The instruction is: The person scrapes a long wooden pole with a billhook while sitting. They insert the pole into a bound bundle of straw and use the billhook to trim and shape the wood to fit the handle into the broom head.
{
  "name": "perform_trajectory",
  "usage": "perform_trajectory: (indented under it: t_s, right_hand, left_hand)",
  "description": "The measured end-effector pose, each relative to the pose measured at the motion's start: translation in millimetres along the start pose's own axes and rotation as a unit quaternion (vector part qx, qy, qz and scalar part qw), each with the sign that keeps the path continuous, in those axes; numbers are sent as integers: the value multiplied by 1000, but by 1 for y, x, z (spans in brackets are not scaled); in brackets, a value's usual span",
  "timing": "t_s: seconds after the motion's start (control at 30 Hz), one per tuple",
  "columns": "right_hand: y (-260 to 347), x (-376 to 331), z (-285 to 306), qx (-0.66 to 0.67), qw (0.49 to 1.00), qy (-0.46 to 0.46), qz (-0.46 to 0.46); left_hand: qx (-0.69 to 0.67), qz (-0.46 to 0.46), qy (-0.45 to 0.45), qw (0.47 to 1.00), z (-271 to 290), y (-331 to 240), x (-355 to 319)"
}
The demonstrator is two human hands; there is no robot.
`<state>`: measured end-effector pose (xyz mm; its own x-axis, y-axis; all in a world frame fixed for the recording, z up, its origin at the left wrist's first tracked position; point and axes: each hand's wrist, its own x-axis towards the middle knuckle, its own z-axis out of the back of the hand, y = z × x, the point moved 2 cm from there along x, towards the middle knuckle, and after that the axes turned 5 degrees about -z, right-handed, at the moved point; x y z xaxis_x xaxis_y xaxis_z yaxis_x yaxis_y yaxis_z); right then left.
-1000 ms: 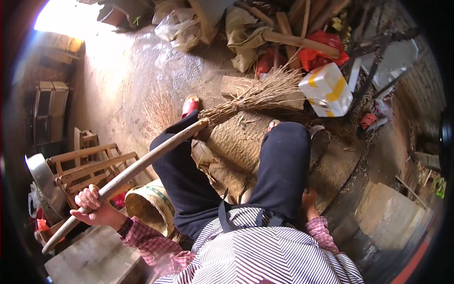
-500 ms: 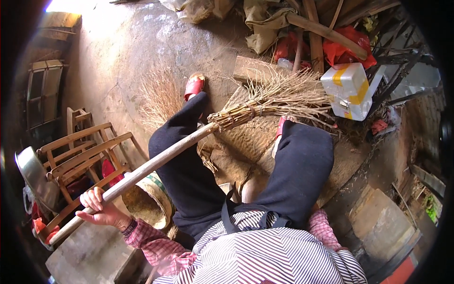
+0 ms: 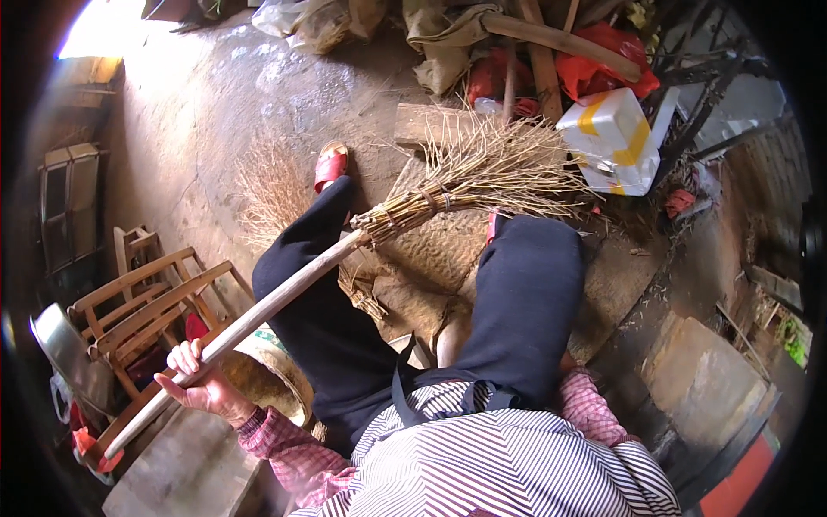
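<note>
Broom (image 3: 345, 250): long pale wooden handle with a bundle of dry twigs bound at its far end; it runs from the left hand up and away across the person's lap to the floor ahead.
Left hand (image 3: 200, 385): fingers wrapped tight around the handle near its lower end, palm turned up, pink checked sleeve behind it.
Right hand: hidden behind the right leg; only a pink checked sleeve (image 3: 586, 409) shows there, so I cannot tell whether it is open or closed.
Twig head (image 3: 482, 177): spread out on a woven mat (image 3: 439, 250), far ahead of the left hand, between the two legs.
Red shoe (image 3: 331, 165): on the left foot, just left of the twig head.
White and yellow container (image 3: 613, 142): on the floor beyond the twig head, to its right.
Wooden chairs (image 3: 146, 302): stacked just above the left hand, on its outer side.
Round basket (image 3: 267, 379): right beside the left hand, under the handle.
</note>
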<state>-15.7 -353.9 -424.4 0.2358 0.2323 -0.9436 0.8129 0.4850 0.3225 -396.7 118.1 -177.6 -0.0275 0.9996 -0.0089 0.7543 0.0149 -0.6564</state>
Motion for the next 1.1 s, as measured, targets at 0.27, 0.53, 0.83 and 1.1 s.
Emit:
perform_trajectory:
  t_s: [0.27,0.53,0.83,1.1]
  right_hand:
    - [2,-11,3,26,1000,13,-11]
    - [5,-11,-3,-5,999,-4,-38]
    - [-32,7,19,70,993,90,9]
    - [-45,20,28,-103,992,-15,66]
  left_hand:
    - [9,19,2,1000,-1,4,3]
    - [20,20,-16,999,4,2,1]
    - [34,5,-13,999,-4,8,6]
    - [40,-12,73,996,-17,3,9]
